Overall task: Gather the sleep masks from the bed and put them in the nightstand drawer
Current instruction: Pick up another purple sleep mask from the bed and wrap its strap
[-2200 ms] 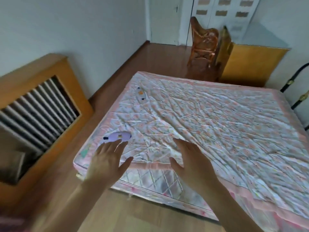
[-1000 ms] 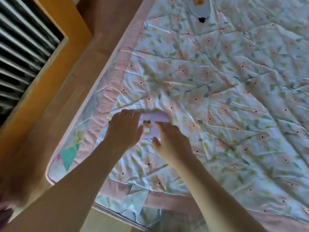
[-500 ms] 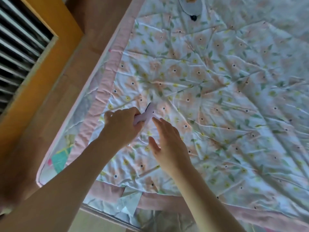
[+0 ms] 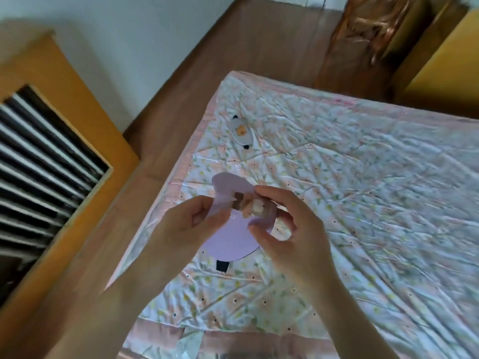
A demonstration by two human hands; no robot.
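Both hands, left (image 4: pixel 186 224) and right (image 4: pixel 293 229), pinch the lilac mask (image 4: pixel 233 234), lifted above the bed (image 4: pixel 363 203). A grey mask (image 4: pixel 241 132) lies on the bed beyond the hands, well apart.

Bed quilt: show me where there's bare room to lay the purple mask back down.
Most of the quilt is bare: the whole stretch right of both hands, and the near strip below them up to the pink border. The one taken spot is near the far left edge, where the grey mask lies.

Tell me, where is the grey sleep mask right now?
The grey sleep mask lies on the bed near its far left edge, beyond the purple mask held in both hands.
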